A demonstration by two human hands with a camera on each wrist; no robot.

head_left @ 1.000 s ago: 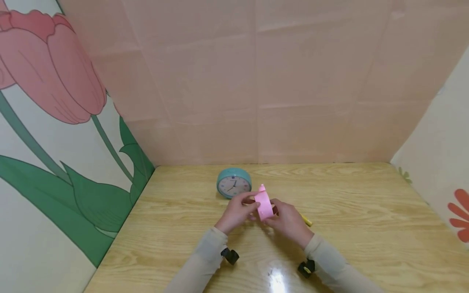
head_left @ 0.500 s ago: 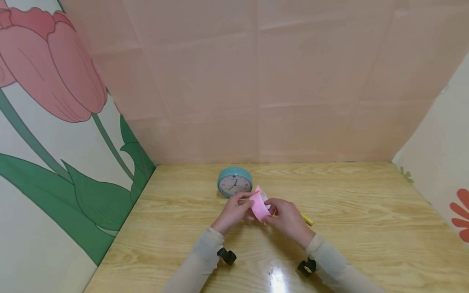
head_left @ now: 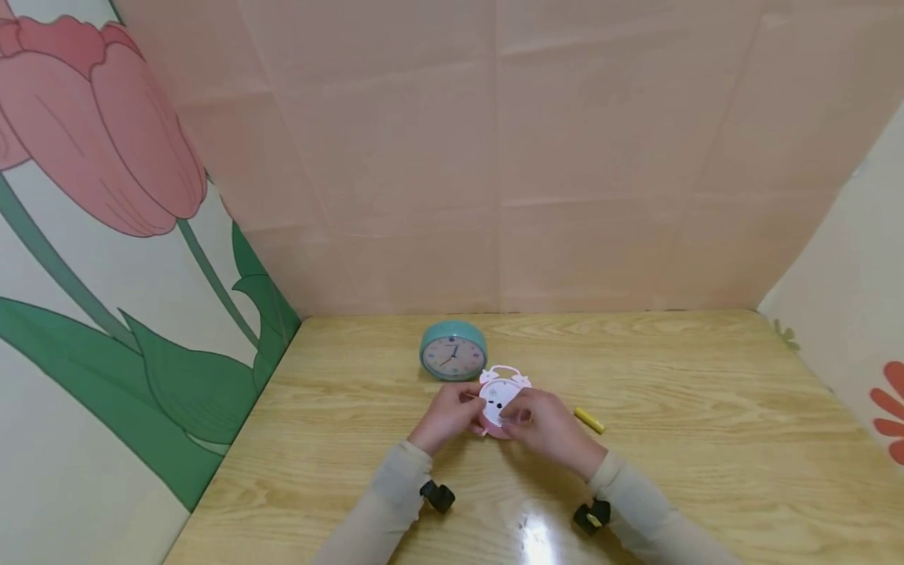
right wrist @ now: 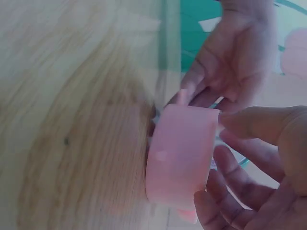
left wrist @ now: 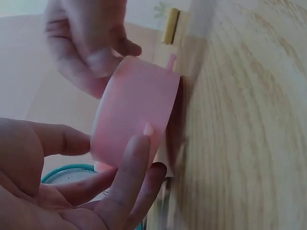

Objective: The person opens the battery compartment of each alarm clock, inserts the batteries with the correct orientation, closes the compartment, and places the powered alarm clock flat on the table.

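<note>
A pink twin-bell alarm clock (head_left: 493, 392) is held just over the table, its white back with small black parts turned toward me. My left hand (head_left: 450, 416) grips its left side, thumb at the back rim and fingers along the pink casing (left wrist: 136, 103), one fingertip by a small peg-like foot. At the right part of the back, my right hand (head_left: 554, 428) has bent fingers and thumb on the clock. In the right wrist view, the right thumb (right wrist: 249, 122) meets the rim and the fingers curl over the back. The clock's front is hidden.
Behind the pink clock stands a round teal clock (head_left: 453, 353), its face toward me. A small yellow cylinder (head_left: 589, 420) lies on the wooden table (head_left: 706, 408) to the right of my right hand. A pinkish sheet (head_left: 494, 157) covers the wall behind.
The pink alarm clock has turned from edge-on so its white back and bells now show. My right hand's fingers have moved onto the back. More of the yellow cylinder shows.
</note>
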